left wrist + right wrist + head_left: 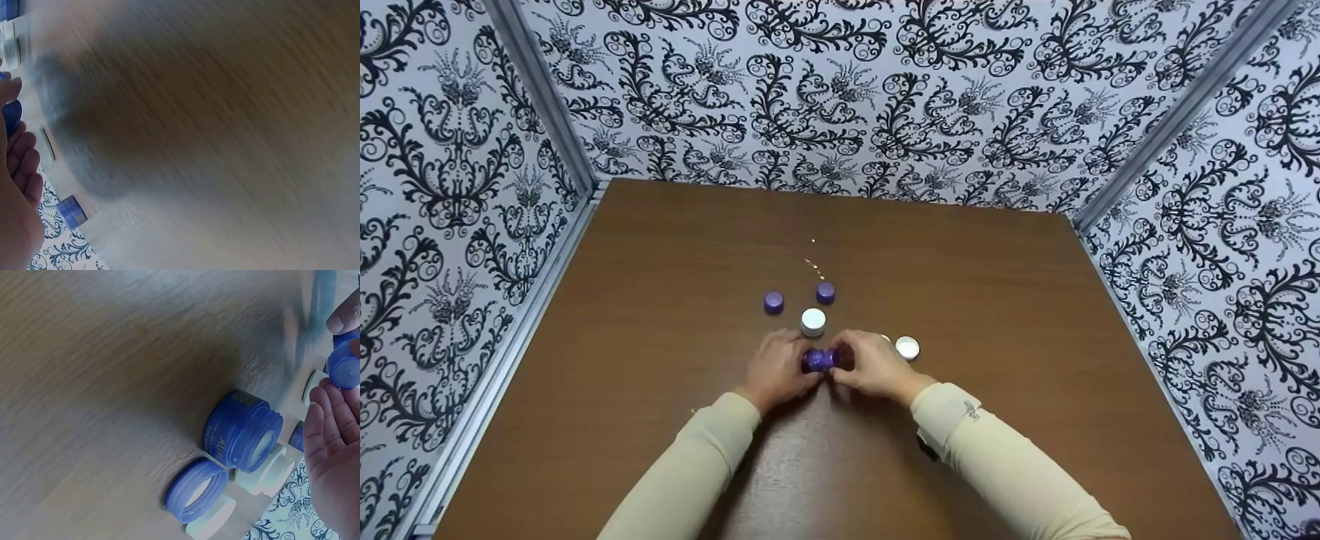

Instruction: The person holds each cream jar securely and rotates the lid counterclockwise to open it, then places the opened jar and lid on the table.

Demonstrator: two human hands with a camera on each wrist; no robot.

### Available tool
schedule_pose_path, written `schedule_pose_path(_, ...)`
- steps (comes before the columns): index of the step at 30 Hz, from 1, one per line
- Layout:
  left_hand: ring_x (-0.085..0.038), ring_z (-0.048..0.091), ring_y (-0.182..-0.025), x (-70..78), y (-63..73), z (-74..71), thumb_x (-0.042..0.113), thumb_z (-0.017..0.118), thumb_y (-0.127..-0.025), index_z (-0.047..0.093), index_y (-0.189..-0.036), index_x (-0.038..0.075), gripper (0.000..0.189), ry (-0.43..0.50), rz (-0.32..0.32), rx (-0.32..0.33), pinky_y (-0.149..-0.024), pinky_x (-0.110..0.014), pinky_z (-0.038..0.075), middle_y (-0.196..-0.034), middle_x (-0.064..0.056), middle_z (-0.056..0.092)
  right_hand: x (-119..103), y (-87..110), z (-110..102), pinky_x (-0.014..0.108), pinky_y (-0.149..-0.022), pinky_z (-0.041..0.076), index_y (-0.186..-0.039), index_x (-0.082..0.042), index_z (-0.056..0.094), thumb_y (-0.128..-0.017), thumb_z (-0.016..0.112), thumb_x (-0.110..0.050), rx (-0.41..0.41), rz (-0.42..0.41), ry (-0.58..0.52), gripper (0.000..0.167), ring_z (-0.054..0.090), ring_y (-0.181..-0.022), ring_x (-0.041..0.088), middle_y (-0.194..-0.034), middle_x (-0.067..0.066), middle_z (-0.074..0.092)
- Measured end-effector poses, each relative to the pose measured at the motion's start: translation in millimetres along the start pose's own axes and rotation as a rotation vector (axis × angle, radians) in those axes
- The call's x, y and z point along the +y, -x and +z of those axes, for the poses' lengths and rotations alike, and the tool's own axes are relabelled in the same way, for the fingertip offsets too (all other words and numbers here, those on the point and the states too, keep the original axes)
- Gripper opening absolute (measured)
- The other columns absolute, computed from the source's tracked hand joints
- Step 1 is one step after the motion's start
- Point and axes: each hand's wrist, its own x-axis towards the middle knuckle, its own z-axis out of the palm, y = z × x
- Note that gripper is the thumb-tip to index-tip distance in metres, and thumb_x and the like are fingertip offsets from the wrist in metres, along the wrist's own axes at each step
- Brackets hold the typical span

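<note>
Two-handed work on a small purple piece (819, 360), located low over the middle of the wooden table (997, 300), between the person's hands. The left hand (780, 367) grips one end with thumb and fingers; the right hand (874, 364) grips the other, so both grips are closed on the same object. A narrow waist shows between the two ends; whether they are separate parts being joined or parted cannot be told. Good practice at this step, as judged here, is to keep both ends on one axis, brace one hand while the other turns, and apply even, light force, since a tilted thread may bind or slip. Beyond the hands stand a white jar (813, 322) and two purple containers (773, 302) (825, 292); a white lid (907, 348) lies beside the right hand. In the right wrist view, an open jar (230, 430) rests near that hand, with a ring-shaped lid (179, 492) just beside it; the elbows and wrists are best kept well away from its uncovered mouth
</note>
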Motion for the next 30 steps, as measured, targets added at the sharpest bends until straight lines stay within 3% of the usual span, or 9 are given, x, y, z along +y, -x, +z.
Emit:
schedule_pose_path(18, -0.027, 0.061, -0.091, -1.1, 0.7, -1.8, 0.030, 0.084, -0.068, 0.074, -0.094, 0.010, 0.034, 0.005, -0.059, -0.055, -0.088, -0.043, 0.047, -0.095, -0.002, 0.066, 2.5, 0.8, 3.6, 0.031, -0.073, 0.051, -0.108, -0.010, 0.067, -0.073, 0.079, -0.025, -0.002, 0.006, 0.031, 0.039, 0.062, -0.080, 0.010, -0.091, -0.004, 0.066)
schedule_pose_path(30, -0.028, 0.062, -0.091, -1.8, 2.0, -1.4, 0.032, 0.083, -0.069, 0.073, -0.094, 0.009, 0.035, 0.003, -0.027, -0.049, -0.089, -0.043, 0.046, -0.093, -0.004, 0.066, 1.1, 2.3, 6.1, 0.034, -0.073, 0.052, -0.107, -0.011, 0.064, -0.074, 0.080, -0.023, -0.039, 0.040, 0.044, 0.038, 0.063, -0.082, 0.015, -0.091, -0.001, 0.067)
